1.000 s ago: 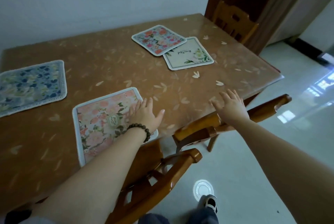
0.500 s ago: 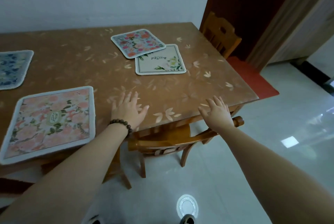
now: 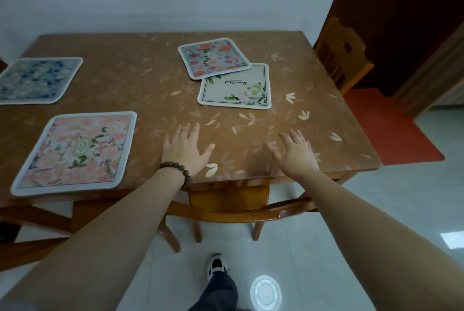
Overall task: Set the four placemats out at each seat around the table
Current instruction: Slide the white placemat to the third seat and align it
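Observation:
Four placemats lie on the brown leaf-patterned table point(image 3: 251, 135). A pink floral mat point(image 3: 75, 151) sits at the near left edge. A blue floral mat point(image 3: 37, 80) lies at the far left. A red-and-pink floral mat point(image 3: 213, 57) lies tilted toward the back, its corner overlapping a white mat with a flower point(image 3: 236, 87). My left hand point(image 3: 185, 151), with a bead bracelet on the wrist, is spread flat over the table right of the pink mat, holding nothing. My right hand point(image 3: 295, 152) is spread open near the front edge, also holding nothing.
A wooden chair point(image 3: 231, 197) is tucked under the near edge below my hands. Another chair point(image 3: 341, 57) stands at the right end, with a red floor mat point(image 3: 391, 125) beyond it. A dark door is at the back right. My foot point(image 3: 217, 266) is on the tiled floor.
The view has shifted to the right along the table. My left hand has come off the pink floral mat, which stays put, and both hands now hover further right over the bare tabletop.

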